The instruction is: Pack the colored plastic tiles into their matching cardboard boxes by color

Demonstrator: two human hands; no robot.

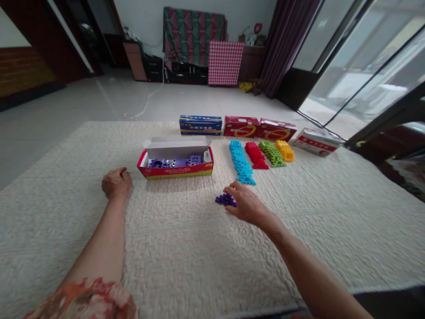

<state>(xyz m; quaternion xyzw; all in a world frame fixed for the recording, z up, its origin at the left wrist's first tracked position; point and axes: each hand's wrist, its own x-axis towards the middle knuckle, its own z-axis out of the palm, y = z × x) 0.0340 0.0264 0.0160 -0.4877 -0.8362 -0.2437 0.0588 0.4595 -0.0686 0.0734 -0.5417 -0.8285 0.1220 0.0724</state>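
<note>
My right hand [246,204] is low over the quilted cover, with its thumb and fingers on either side of a small cluster of purple interlocking plastic building pieces [226,200]. Its fingertips appear to grip the right part of that cluster. My left hand [117,182] rests on the cover in a loose fist, and nothing shows in it. Between the hands and farther back, an open red and yellow carton [179,172] holds more purple pieces [181,162]. Just beyond my right hand lies a strip of light blue pieces [241,163].
Right of the blue strip lie red pieces [256,156], green pieces [272,153] and yellow pieces [284,151]. Behind them stand a blue box [200,126], two red boxes [241,127] and a white and red box [317,141]. The quilted cover [172,248] ends at a tiled floor [109,104].
</note>
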